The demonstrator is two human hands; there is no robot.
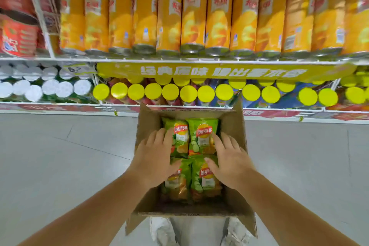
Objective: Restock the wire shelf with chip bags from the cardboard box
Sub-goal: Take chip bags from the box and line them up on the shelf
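Note:
An open cardboard box (232,124) stands on the floor in front of the wire shelf (179,60). Inside lie several green chip bags, two in the far row (202,136) and two in the near row (207,181). My left hand (153,156) rests flat over the left bags with fingers spread. My right hand (229,158) lies spread over the right bags. Both thumbs touch the seam between the rows. Neither hand has closed around a bag.
The upper shelf holds a row of tall orange chip cans (191,12), with red packs (18,32) at the left. Below are cans with yellow lids (187,94) and white lids (50,88). Grey floor (69,156) lies on both sides. My shoes (161,229) stand behind the box.

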